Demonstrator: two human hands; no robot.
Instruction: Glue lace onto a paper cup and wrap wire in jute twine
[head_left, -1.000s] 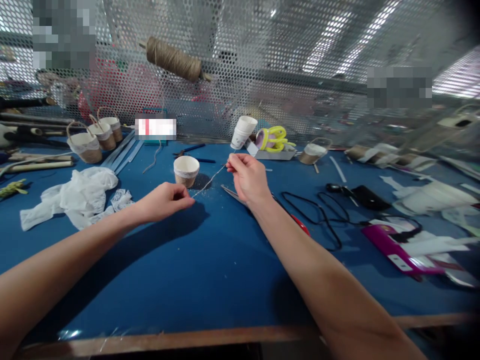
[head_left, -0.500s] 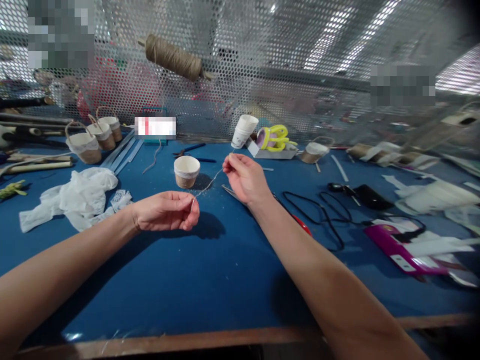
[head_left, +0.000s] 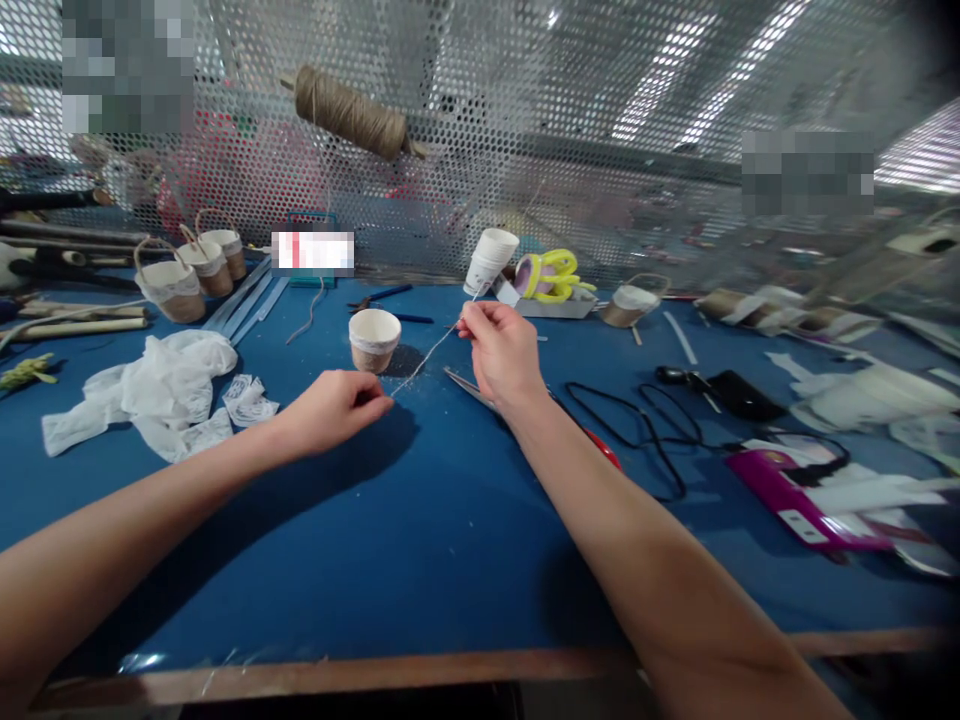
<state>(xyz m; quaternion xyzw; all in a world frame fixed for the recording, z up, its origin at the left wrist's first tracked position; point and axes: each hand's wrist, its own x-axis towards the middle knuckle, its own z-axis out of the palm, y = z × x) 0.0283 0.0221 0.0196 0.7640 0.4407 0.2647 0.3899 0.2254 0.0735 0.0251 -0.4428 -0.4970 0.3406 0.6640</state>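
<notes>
A thin pale strand (head_left: 424,360) is stretched taut between my two hands above the blue table (head_left: 420,540). My left hand (head_left: 336,408) pinches its near end, knuckles up. Its far end is pinched by my right hand (head_left: 501,352), fingers closed. Just behind the strand stands a small paper cup (head_left: 373,340) wrapped with brown twine. Scissors with red handles (head_left: 525,420) lie under my right wrist.
White lace and plastic scraps (head_left: 161,392) lie at left, small twine baskets (head_left: 184,272) behind them. A twine spool (head_left: 350,114) hangs on the perforated metal screen. Stacked white cups (head_left: 489,261), yellow scissors (head_left: 555,277), a black cable (head_left: 645,430) and a magenta tool (head_left: 795,495) lie at right.
My left hand turned from palm-up back to knuckles-up and moved slightly away from me. My right hand shifted a little right, pulling the strand taut again.
</notes>
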